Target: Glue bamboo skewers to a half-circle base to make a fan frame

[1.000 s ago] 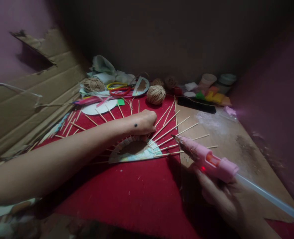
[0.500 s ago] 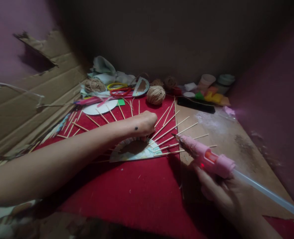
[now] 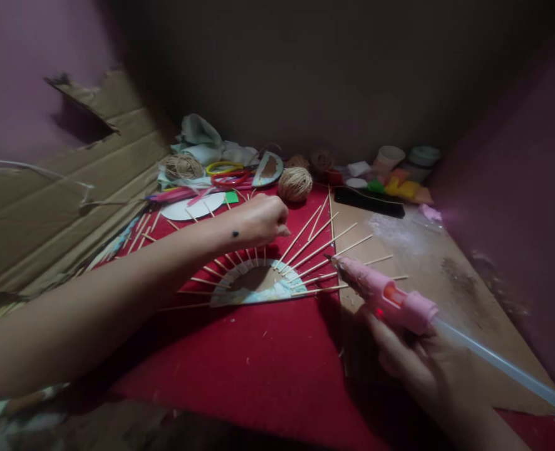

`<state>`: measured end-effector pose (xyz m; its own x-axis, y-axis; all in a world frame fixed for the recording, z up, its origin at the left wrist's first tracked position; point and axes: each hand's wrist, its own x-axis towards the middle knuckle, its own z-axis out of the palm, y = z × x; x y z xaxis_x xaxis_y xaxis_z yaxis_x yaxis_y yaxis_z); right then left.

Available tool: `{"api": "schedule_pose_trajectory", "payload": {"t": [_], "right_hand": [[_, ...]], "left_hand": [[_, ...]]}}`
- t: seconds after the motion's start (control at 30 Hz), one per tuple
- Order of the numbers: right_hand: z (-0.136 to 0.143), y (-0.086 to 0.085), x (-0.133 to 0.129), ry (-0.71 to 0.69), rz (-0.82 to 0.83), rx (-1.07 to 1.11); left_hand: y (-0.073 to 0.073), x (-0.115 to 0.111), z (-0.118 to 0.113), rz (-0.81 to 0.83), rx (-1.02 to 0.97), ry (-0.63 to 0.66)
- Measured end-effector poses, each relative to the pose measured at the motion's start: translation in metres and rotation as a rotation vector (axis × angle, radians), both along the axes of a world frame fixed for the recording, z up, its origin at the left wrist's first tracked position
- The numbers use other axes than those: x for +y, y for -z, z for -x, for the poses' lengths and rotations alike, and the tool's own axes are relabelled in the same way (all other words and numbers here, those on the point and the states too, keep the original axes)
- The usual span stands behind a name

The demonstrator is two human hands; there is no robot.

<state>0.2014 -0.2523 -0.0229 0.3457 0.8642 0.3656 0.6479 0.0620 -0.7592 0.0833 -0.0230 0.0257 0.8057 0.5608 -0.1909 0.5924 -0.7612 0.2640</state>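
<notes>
My right hand [image 3: 406, 351] is wrapped round a pink hot glue gun [image 3: 381, 288] with a red light lit and a long clear glue stick [image 3: 503, 360] coming out of its back. Its dark nozzle points left over the thin wooden sticks [image 3: 312, 250]. These sticks fan out from a half-round cardboard piece [image 3: 254, 285] with a pale blue-white patterned rim, lying on the red cloth. Above the upper sticks of the fan is my left hand [image 3: 265, 219], its fingers curled together and pointing down. What it pinches, if anything, is hidden.
Behind the fan lie a ball of twine [image 3: 295, 183], scissors [image 3: 230, 178], a white disc [image 3: 190, 205] and a smaller half-round piece [image 3: 268, 169]. A black bar [image 3: 369, 202] lies on the brown board [image 3: 423, 275]. Cardboard [image 3: 122, 150] lines the left wall.
My left hand has moved up and left, away from the rim of the half-round piece, uncovering more of it and its sticks. My right hand with the glue gun stays nearly in place.
</notes>
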Motion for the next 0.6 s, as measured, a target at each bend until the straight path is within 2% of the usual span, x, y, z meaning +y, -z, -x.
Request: {"api": "schedule_pose_trajectory", "payload": {"t": [0.1,0.17,0.3,0.43,0.6], "right_hand": [[-0.002,-0.001,-0.002,0.023,0.053,-0.004],[-0.001,-0.004,-0.001,-0.015,0.049,0.028],[0.0,-0.01,0.0,-0.057,0.057,0.045],[0.001,-0.009,-0.002,-0.002,0.062,0.005],[0.003,-0.01,-0.001,0.022,0.105,0.107]], "left_hand": [[-0.005,0.0,0.009,0.11,0.028,0.058],[-0.005,-0.002,0.011,0.172,0.064,0.07],[0.002,-0.003,0.009,0.182,0.097,0.087],[0.008,-0.002,0.002,0.196,0.136,0.125],[0.01,0.0,-0.002,0.211,0.138,0.148]]}}
